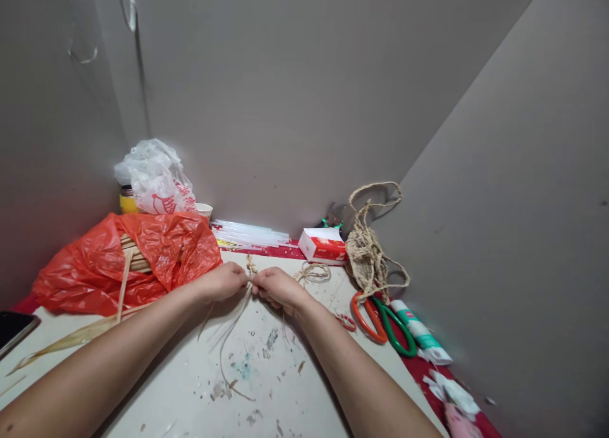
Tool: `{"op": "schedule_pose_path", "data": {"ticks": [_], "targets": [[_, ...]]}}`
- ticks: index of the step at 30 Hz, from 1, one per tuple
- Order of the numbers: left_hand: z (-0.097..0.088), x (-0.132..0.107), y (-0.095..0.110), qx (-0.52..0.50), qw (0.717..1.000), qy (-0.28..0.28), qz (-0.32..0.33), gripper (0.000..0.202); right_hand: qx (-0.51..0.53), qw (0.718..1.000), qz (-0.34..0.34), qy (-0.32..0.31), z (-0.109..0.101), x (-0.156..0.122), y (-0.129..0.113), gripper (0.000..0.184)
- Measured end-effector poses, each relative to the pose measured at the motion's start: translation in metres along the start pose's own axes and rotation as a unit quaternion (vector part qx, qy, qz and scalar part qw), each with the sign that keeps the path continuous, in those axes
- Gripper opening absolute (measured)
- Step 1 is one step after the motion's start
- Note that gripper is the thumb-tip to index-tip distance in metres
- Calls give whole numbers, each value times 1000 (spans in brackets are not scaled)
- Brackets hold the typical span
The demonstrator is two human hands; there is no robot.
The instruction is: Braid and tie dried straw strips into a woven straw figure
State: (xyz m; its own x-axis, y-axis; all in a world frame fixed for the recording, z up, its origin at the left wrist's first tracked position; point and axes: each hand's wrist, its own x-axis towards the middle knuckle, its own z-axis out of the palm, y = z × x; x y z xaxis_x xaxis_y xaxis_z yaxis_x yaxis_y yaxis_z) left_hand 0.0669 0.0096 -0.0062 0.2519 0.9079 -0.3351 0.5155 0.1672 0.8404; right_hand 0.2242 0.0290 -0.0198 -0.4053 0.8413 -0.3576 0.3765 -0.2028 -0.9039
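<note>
Both my hands meet over the stained white table top (266,387), fingers pinched together. My left hand (222,280) and my right hand (276,287) grip a small knotted piece of straw-coloured strands (250,266) between them. Thin loose ends of the strands (228,343) trail down from my fingers across the table toward me. A small coil of the same fibre (314,272) lies just right of my right hand.
A red plastic bag (128,260) holding dry strips lies at the left, a white bag (155,181) behind it. At right: a red-white box (323,245), a twine bundle (368,254), orange-and-green scissors (383,324), a glue tube (421,339). Grey walls enclose the corner.
</note>
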Motion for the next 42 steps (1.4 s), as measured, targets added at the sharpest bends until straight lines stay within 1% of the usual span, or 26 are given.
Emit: {"op": "schedule_pose_path", "data": {"ticks": [2,3,5,8,10,12,17,19,21,24,26,27,29,32,35,42], "targets": [[5,-6,6,98,993,51,32,23,38,999,9,-5,2,0,0,27],[9,-9,9,154,984,77,51,25,50,999,13,-6,3,0,0,26],[18,-15,14,266,954,118,72,29,62,998,21,-1,5,1,0,26],[31,-21,18,401,902,150,65,28,76,997,30,3,7,1,1,31],[35,-24,21,445,880,154,65,28,73,997,27,0,7,1,1,33],[37,-26,23,460,872,154,66,29,64,998,25,-6,7,0,1,34],[33,-28,27,440,881,160,68,34,68,997,27,-14,5,-1,-2,31],[28,-26,25,416,892,160,69,34,84,996,29,-13,5,-2,-3,30],[21,-20,21,373,912,154,72,34,103,994,34,-20,4,-2,-4,27],[11,-11,15,295,945,123,73,35,128,990,37,-36,3,-1,-5,24],[9,-10,14,266,956,101,76,35,136,989,41,-42,2,-1,-4,23],[9,-10,15,264,956,99,80,34,139,989,44,-41,2,0,-4,23],[15,-15,18,293,945,115,87,33,143,988,48,-39,2,0,-3,25],[27,-25,25,384,908,152,74,31,146,988,44,-35,3,0,-2,32],[35,-31,31,447,878,159,64,26,143,989,37,-29,5,1,-1,37],[45,-32,29,516,838,160,68,28,189,980,47,-47,4,2,0,26]]}}
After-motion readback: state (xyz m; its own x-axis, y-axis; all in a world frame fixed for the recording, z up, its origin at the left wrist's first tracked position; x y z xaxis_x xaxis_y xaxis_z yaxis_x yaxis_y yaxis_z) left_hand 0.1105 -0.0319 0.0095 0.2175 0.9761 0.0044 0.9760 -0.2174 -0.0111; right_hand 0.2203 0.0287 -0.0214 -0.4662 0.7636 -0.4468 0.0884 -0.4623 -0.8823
